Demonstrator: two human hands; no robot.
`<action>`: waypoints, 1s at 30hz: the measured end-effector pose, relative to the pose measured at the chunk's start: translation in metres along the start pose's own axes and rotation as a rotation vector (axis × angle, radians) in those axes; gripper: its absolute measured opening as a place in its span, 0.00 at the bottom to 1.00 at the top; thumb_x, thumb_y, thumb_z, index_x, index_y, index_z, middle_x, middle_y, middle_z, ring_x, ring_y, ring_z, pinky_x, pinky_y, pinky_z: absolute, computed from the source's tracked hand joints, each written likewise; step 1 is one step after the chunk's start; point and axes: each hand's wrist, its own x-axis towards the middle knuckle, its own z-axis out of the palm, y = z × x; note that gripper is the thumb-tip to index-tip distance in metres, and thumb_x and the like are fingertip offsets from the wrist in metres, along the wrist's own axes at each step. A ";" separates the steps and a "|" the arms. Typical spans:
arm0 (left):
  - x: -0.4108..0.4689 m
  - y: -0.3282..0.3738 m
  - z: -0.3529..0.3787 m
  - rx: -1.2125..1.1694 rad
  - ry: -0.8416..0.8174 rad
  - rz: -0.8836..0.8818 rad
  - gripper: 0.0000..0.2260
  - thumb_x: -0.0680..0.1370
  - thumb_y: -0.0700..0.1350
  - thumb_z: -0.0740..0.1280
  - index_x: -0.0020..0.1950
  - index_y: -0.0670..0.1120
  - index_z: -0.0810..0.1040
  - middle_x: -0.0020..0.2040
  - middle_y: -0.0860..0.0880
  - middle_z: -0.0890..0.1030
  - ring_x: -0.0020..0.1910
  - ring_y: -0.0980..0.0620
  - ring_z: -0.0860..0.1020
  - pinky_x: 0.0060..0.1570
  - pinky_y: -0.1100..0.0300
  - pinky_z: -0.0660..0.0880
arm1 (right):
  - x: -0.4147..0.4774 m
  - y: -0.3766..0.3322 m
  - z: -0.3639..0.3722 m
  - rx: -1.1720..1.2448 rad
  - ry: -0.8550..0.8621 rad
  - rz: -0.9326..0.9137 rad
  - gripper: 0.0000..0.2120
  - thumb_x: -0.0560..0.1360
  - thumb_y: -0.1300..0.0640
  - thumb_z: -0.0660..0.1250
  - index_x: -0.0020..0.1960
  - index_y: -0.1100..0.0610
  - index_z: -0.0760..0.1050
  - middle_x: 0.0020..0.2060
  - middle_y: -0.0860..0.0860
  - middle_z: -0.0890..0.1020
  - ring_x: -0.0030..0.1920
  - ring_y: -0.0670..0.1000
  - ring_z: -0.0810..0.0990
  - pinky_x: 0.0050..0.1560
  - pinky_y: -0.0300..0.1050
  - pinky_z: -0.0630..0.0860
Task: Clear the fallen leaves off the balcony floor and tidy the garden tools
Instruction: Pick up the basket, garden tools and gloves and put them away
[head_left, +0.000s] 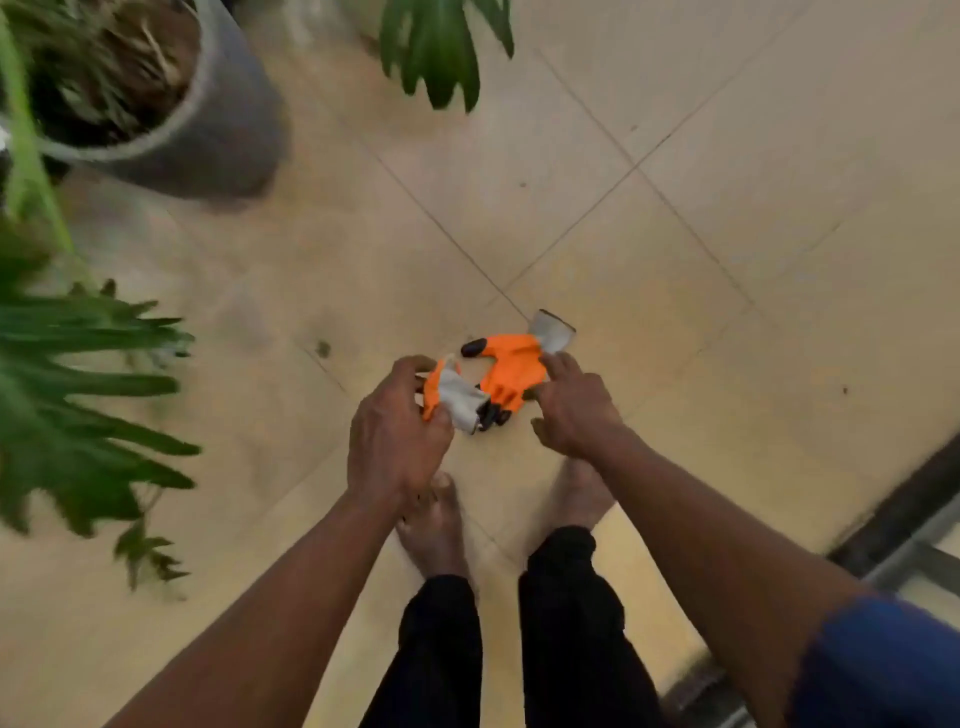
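Note:
Two orange garden gloves with grey cuffs and black fingertips lie on the tiled balcony floor just ahead of my bare feet. My left hand (397, 431) grips the nearer glove (454, 397) by its grey cuff, fingers curled round it. The second glove (511, 366) lies flat beside it, cuff pointing away. My right hand (569, 405) reaches over this glove with the index finger touching its orange back near the cuff; the other fingers hang loosely curled. No fallen leaves show clearly on the floor.
A grey plant pot (208, 135) stands at the upper left. Large green leaves (78, 395) hang in from the left, and more foliage (441, 47) at the top. A dark door track (893, 525) runs along the lower right. Beige floor tiles (727, 208) stretch to the right.

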 end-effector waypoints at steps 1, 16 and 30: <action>0.010 -0.007 0.008 -0.004 0.005 0.005 0.20 0.75 0.43 0.73 0.66 0.54 0.75 0.55 0.52 0.84 0.50 0.46 0.83 0.51 0.52 0.79 | 0.021 0.001 0.006 -0.067 0.003 -0.018 0.23 0.80 0.48 0.65 0.74 0.49 0.71 0.83 0.56 0.49 0.82 0.60 0.48 0.73 0.59 0.65; 0.059 -0.016 0.050 -0.027 0.028 -0.104 0.18 0.77 0.45 0.72 0.66 0.53 0.75 0.55 0.51 0.85 0.47 0.50 0.84 0.51 0.50 0.81 | 0.101 0.038 0.028 -0.230 0.125 -0.195 0.34 0.77 0.62 0.70 0.78 0.56 0.57 0.71 0.58 0.68 0.69 0.60 0.70 0.62 0.53 0.73; 0.010 0.089 -0.004 -0.068 0.026 0.021 0.21 0.75 0.48 0.75 0.67 0.55 0.76 0.53 0.57 0.84 0.44 0.59 0.83 0.44 0.52 0.83 | -0.021 0.093 -0.060 0.640 0.388 0.143 0.11 0.74 0.54 0.68 0.55 0.51 0.84 0.47 0.55 0.82 0.52 0.57 0.80 0.43 0.44 0.67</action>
